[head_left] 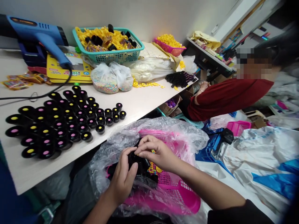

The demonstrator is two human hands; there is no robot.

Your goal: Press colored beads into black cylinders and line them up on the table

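Note:
My left hand (pixel 122 175) curls round a small black plastic cylinder (pixel 133 158), partly hidden by the fingers. My right hand (pixel 156 151) meets it from the other side, thumb and fingertips pinched at its top; what they pinch is too small to make out. Both hands are above a pink basket (pixel 191 199) with clear plastic film (pixel 102 158) around it. More black pieces (pixel 142 168) and small multicoloured balls (pixel 152 169) lie in the basket below the hands. On the table to the left stand many black cylinders (pixel 70 119) with yellow or pink dots on top.
At the back of the table (pixel 130 107) are a blue heat gun (pixel 46 34), a teal basket (pixel 112 57) of yellow parts, a bag of coloured balls (pixel 107 79) and a pink basket of yellow pieces (pixel 169 42). A person in a red top (pixel 231 96) sits at the right.

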